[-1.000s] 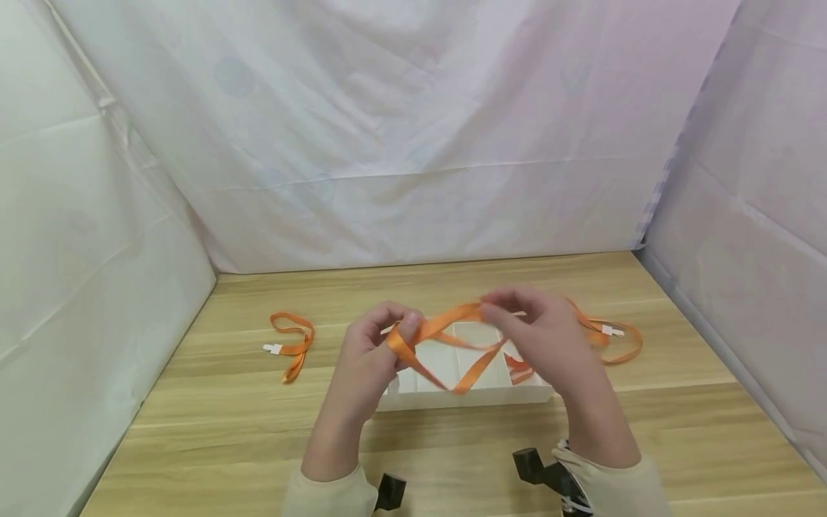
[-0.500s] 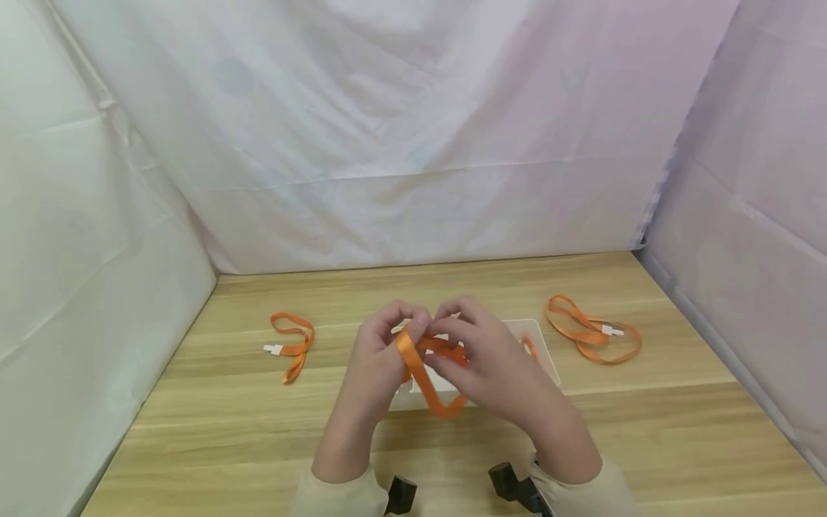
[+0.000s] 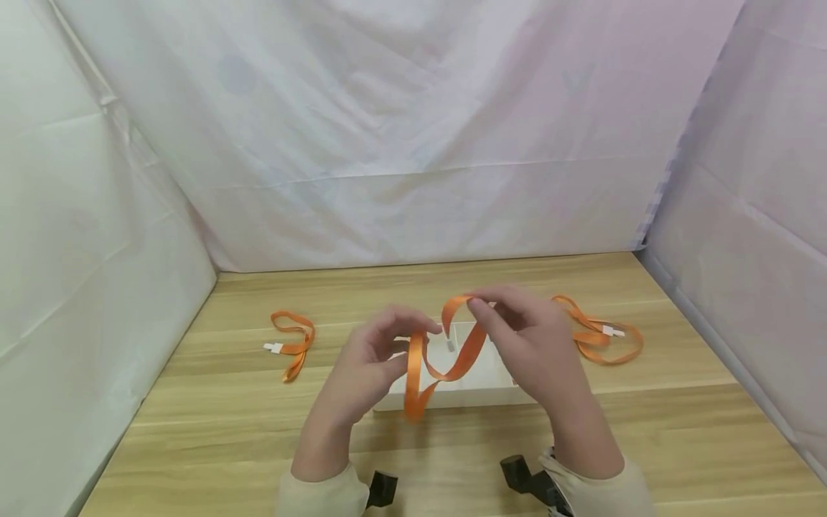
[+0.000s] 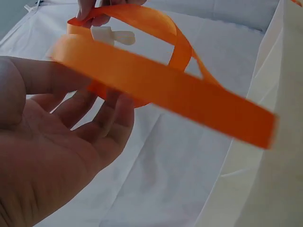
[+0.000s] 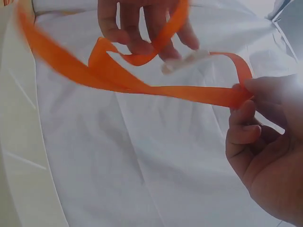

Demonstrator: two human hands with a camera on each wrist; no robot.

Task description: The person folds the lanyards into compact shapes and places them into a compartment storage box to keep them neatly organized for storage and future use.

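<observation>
An orange lanyard with a white plastic clip hangs in loops between both hands, above a white box. My right hand pinches one part between thumb and fingertips, and from there a short bend of strap leads to the clip, which hangs free. On the left, the strap drapes over the curved fingers of my left hand; the left wrist view has the wide band crossing in front of them. Whether the left thumb presses on it is hard to tell.
A second orange lanyard with a white clip lies on the wooden table to the left. To the right lies another. The box has compartments and is partly covered by the hands. White cloth hangs behind and at both sides.
The hands came together over the box half a second ago and are now apart again, the right one moved back to the right with its part of the lanyard. The white clip has come into view.
</observation>
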